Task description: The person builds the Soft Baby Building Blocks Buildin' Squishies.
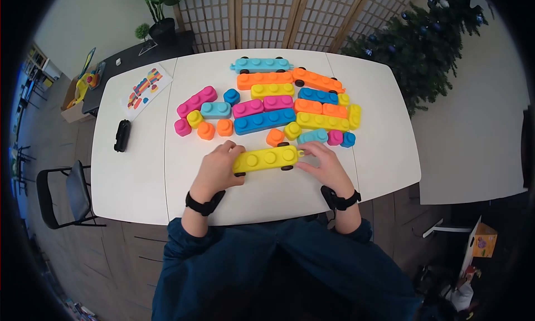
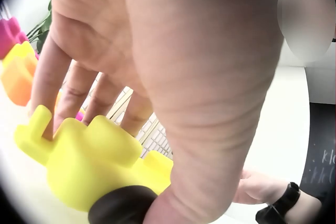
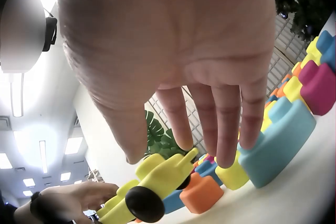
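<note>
- Position: yellow wheeled block [image 1: 265, 159] is between your two hands, over the near part of the white table [image 1: 390, 159].
- Left hand [image 1: 218, 166]: you grip the block's left end, thumb on the near side, fingers on the far side.
- Right hand [image 1: 327, 168]: your fingers are extended around the hitch end [image 3: 189, 158]; contact cannot be told.
- Orange block [image 1: 275, 137]: just beyond the yellow one, on the table.

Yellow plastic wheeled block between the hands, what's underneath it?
Below the yellow plastic wheeled block, round black wheels show. Most of its underside, and the white tabletop directly beneath, can't be seen: the block covers them.
</note>
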`<state>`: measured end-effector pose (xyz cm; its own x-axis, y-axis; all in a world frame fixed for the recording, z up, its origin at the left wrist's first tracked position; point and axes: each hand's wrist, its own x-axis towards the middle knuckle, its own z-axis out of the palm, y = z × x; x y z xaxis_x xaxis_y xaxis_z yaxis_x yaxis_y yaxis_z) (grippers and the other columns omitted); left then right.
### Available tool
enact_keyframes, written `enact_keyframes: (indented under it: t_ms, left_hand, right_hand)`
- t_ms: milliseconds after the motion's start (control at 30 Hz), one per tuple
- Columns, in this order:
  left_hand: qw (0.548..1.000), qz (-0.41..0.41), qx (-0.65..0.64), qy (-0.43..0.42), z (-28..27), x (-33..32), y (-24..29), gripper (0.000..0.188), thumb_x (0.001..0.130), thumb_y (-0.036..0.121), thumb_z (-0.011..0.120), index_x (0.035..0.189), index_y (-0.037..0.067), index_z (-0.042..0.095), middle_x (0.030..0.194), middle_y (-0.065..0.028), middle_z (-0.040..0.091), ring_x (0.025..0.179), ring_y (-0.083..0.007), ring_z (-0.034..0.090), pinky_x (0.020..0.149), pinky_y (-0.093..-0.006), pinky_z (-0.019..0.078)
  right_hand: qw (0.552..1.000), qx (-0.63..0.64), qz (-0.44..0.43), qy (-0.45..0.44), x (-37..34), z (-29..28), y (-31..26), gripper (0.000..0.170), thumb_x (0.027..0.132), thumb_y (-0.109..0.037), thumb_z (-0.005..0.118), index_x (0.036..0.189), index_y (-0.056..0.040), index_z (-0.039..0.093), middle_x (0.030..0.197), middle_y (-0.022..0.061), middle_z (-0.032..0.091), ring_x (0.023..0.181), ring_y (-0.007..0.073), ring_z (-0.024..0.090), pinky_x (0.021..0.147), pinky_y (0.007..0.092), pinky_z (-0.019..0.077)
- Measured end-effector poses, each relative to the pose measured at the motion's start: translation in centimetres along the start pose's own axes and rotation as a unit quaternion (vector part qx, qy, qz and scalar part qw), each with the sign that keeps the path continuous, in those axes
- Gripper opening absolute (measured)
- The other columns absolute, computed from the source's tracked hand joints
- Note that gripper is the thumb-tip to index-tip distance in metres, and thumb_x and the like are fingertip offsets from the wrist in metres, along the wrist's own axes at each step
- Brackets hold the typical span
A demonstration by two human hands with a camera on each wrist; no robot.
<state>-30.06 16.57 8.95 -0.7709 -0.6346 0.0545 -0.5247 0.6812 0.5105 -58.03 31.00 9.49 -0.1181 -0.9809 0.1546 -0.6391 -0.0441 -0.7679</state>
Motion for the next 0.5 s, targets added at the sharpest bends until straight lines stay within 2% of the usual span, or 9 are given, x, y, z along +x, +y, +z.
enact_keyframes:
  t_ms: [100,200,267,500]
  left_hand:
    - [1.0,0.0,0.004,-0.015,1.2,0.1,0.5,0.064,0.059,0.021,0.084,0.12,0.012,0.064,0.116,-0.0097,0.064,0.105,-0.0306,0.065,0.089,-0.0396,0.0565]
    - [1.0,0.007,0.012,-0.018,1.9,0.0,0.7,0.065,0.06,0.02,0.085,0.121,0.013,0.064,0.118,-0.0095,0.063,0.107,-0.0299,0.065,0.09,-0.0393,0.0565]
    - [1.0,0.003,0.011,-0.026,2.1,0.0,0.7,0.064,0.061,0.019,0.085,0.121,0.013,0.064,0.121,-0.009,0.062,0.109,-0.0295,0.065,0.09,-0.039,0.0564]
    - [1.0,-0.014,-0.003,-0.025,2.6,0.1,0.6,0.062,0.067,0.017,0.085,0.125,0.013,0.064,0.125,-0.0087,0.061,0.112,-0.0299,0.063,0.093,-0.0388,0.0558]
  right_hand:
    - [1.0,-0.007,0.009,-0.023,-0.3,1.0,0.7,0.043,0.084,-0.012,0.08,0.123,-0.004,0.065,0.116,0.0098,0.067,0.1,0.0245,0.068,0.088,0.0337,0.0536]
    - [0.999,-0.022,0.018,-0.026,-0.9,1.7,1.2,0.041,0.085,-0.012,0.08,0.122,-0.003,0.065,0.115,0.012,0.067,0.098,0.0276,0.068,0.086,0.0352,0.0547]
    - [0.999,-0.045,0.009,-0.016,-1.2,2.1,1.7,0.039,0.086,-0.014,0.077,0.122,-0.0044,0.065,0.111,0.014,0.065,0.098,0.0345,0.065,0.083,0.038,0.055]
    - [0.997,-0.076,-0.025,0.007,-0.9,2.8,1.9,0.034,0.086,-0.01,0.075,0.119,-0.0039,0.066,0.11,0.0142,0.066,0.098,0.0355,0.065,0.084,0.0395,0.0543]
